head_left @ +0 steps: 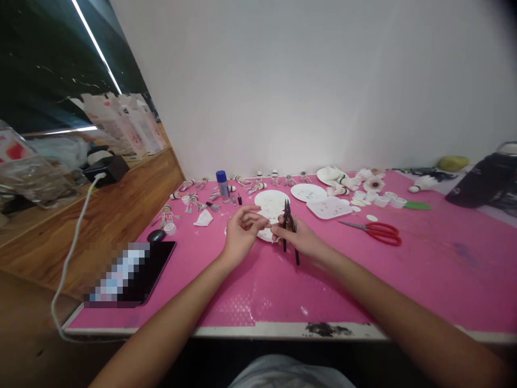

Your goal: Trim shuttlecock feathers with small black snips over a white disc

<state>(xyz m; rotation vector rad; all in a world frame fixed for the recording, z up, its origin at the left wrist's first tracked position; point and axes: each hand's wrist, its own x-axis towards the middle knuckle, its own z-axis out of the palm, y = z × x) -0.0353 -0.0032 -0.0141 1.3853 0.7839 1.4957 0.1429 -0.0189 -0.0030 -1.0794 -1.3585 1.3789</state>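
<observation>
My right hand [301,237] holds a pair of black pliers [287,213], jaws pointing up and handles hanging below the palm. Its thumb and forefinger come together just left of the pliers. My left hand [244,229] is closed in a pinch right beside them, almost touching. Whatever small piece lies between the fingertips is too tiny to make out. Behind and below both hands lies a white round plate [272,197] with small pale bits on it, partly covered by my fingers.
Red-handled scissors [383,234] lie to the right, near a white tray [329,209] and small lidded cups [382,201]. Feathered shuttlecocks [274,177] line the wall. A blue-capped bottle [222,188] stands left of the plate; a tablet [133,272] lies at front left.
</observation>
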